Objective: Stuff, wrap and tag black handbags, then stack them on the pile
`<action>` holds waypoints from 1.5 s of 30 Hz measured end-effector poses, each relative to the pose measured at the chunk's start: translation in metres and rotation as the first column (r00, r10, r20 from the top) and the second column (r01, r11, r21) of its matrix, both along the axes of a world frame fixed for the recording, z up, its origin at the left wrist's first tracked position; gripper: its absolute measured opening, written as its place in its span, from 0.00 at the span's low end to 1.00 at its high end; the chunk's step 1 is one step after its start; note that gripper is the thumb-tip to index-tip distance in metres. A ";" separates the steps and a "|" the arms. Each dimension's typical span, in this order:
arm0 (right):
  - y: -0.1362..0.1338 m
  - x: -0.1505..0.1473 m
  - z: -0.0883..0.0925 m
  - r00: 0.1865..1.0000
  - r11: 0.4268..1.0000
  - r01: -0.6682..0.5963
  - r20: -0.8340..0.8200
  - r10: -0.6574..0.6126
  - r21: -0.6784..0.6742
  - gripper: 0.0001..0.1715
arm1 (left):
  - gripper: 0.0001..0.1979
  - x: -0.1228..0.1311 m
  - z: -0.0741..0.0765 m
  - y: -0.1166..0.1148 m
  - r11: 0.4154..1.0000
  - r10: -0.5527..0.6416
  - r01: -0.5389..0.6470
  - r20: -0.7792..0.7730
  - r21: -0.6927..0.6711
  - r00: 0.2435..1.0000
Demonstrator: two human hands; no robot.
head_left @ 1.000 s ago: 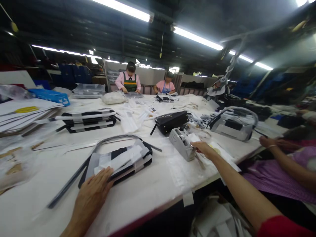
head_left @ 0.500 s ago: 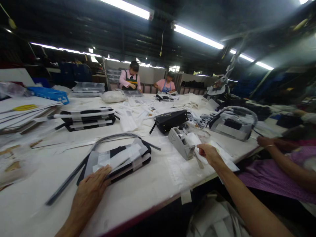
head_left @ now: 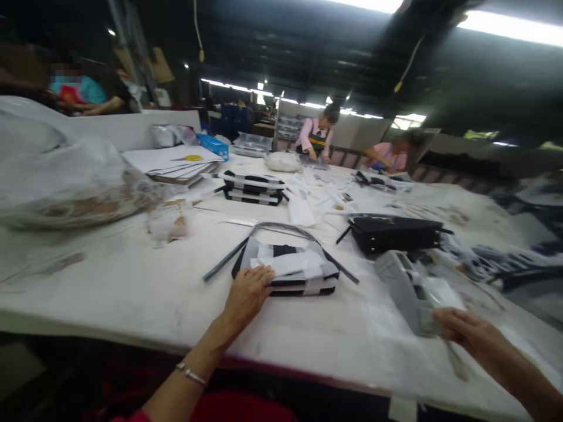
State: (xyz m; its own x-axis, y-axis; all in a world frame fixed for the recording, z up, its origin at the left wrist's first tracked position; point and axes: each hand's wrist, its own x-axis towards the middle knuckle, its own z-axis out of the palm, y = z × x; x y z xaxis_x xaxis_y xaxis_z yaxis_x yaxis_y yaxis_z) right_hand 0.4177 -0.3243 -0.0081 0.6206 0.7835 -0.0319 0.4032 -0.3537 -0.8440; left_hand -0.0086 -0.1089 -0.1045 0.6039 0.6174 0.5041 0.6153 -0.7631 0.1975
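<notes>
My left hand lies with its fingers stretched over the near left corner of a black handbag. White wrapping and strips of translucent tape cover parts of the bag. Its wrapped handle arches behind it, and a dark strap end sticks out at the left. At the right, my right hand is closed in a pinch at the front end of a grey tape dispenser. What sits between those fingertips is too blurred to make out.
Behind the dispenser lies a black bag with gold studs; another wrapped bag is farther back. A big plastic sack fills the left. White boards carry yellow-handled scissors. Co-workers work across the table.
The view has swung left, so the bag and dispenser appear farther right. My left hand stays on the bag; my right hand remains pinched by the dispenser's front end.
</notes>
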 end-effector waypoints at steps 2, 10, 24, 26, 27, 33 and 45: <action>0.048 -0.039 0.027 0.963 0.960 -0.271 -0.031 0.269 -0.070 0.19 | 0.18 0.001 -0.001 0.000 0.999 0.003 -0.002 0.017 -0.036 1.000; 0.246 -0.230 0.067 0.308 0.252 -0.922 -0.160 0.938 -0.295 0.12 | 0.17 0.001 -0.001 -0.003 0.999 -0.010 0.014 0.068 -0.052 0.998; 0.367 -0.299 0.006 -0.365 0.214 -0.378 0.357 0.860 -0.901 0.29 | 0.16 0.004 -0.009 -0.004 1.000 0.025 -0.025 0.108 -0.005 0.994; 0.378 -0.284 0.006 -0.225 0.233 -0.406 0.344 0.912 -0.884 0.40 | 0.15 0.005 -0.009 -0.004 0.999 0.033 -0.034 0.120 0.002 0.992; 0.383 -0.275 0.009 -0.117 0.248 -0.437 0.328 0.937 -0.865 0.42 | 0.15 0.005 -0.010 -0.004 0.999 0.034 -0.035 0.126 0.004 0.991; 0.350 -0.242 0.033 0.278 0.555 -0.576 0.494 0.824 -0.600 0.20 | 0.15 0.004 -0.007 -0.005 0.999 0.030 -0.028 0.132 -0.019 0.991; 0.259 -0.248 -0.007 0.312 0.362 -0.831 0.185 0.932 -0.423 0.40 | 0.17 0.003 -0.005 -0.003 1.000 0.012 -0.013 0.120 0.005 0.993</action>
